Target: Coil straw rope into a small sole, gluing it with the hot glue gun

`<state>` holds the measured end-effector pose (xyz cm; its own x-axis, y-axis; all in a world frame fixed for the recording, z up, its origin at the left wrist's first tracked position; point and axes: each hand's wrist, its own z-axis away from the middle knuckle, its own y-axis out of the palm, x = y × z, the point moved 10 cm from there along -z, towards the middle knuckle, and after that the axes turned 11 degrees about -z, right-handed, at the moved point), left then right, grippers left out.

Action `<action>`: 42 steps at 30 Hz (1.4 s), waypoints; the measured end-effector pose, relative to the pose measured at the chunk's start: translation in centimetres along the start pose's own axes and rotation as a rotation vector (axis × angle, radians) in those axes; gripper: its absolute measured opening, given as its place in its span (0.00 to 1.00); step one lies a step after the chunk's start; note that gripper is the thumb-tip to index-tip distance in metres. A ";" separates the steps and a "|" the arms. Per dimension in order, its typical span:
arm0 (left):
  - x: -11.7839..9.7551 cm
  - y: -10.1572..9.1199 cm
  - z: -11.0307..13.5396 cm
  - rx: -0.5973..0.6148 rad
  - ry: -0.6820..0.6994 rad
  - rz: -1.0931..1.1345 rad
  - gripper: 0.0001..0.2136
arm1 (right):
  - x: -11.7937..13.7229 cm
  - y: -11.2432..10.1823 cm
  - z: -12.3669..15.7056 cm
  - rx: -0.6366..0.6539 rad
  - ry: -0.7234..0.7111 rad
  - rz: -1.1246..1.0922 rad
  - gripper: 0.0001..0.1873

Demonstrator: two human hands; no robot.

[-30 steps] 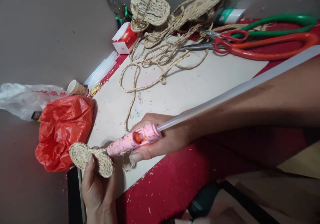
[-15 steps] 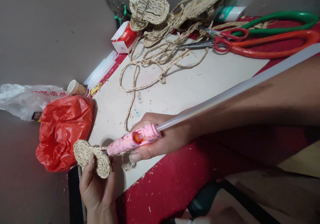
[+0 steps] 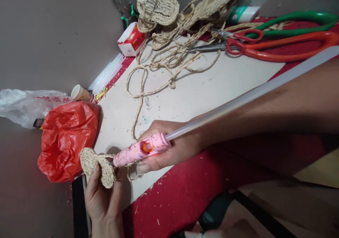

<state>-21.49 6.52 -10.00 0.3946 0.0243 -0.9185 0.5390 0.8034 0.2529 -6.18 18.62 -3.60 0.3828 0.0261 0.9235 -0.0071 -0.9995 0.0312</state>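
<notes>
Between the thumb and fingers of my left hand [image 3: 103, 202] is a small sole-shaped piece of coiled straw braid [image 3: 88, 157]. My right hand [image 3: 180, 151] grips a pink hot glue gun [image 3: 128, 155], its nozzle at the edge of the braided piece. A long translucent glue stick [image 3: 225, 108] runs out of the gun's back, over my right forearm. From the area of my hands a loose straw cord [image 3: 137, 119] leads up across the white board [image 3: 113, 114]. My left fingertips are partly hidden behind the piece.
A red plastic bag [image 3: 66, 139], a paper cup [image 3: 79, 93] and spare glue sticks [image 3: 107, 76] lie on the left. Tangled braid [image 3: 169, 50], a red-and-white box [image 3: 131, 41], orange-handled scissors [image 3: 286, 52] and green-handled scissors [image 3: 304, 18] are along the top. A dark phone-like slab [image 3: 78, 206] lies lower left.
The braided piece has tilted slightly in my left hand, its outer end shifting a little to the right. The glue gun stays almost still against it.
</notes>
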 end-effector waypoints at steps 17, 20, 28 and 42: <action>0.3 0.1 0.1 -0.055 -0.028 -0.042 0.08 | -0.5 0.2 0.1 -0.001 0.006 0.033 0.17; 0.4 0.0 0.1 -0.087 -0.034 -0.056 0.08 | -0.7 0.2 0.1 0.002 0.009 0.036 0.17; 0.5 -0.1 0.0 -0.096 -0.048 -0.048 0.08 | -1.4 0.0 0.1 -0.018 0.052 0.020 0.15; 0.3 0.7 -0.1 -0.026 -0.024 -0.003 0.06 | -1.3 0.2 0.0 0.004 0.074 0.041 0.20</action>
<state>-21.02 7.17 -10.17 0.4110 0.0078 -0.9116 0.5210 0.8185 0.2419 -6.66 18.34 -4.82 0.3128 -0.0135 0.9497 -0.0177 -0.9998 -0.0084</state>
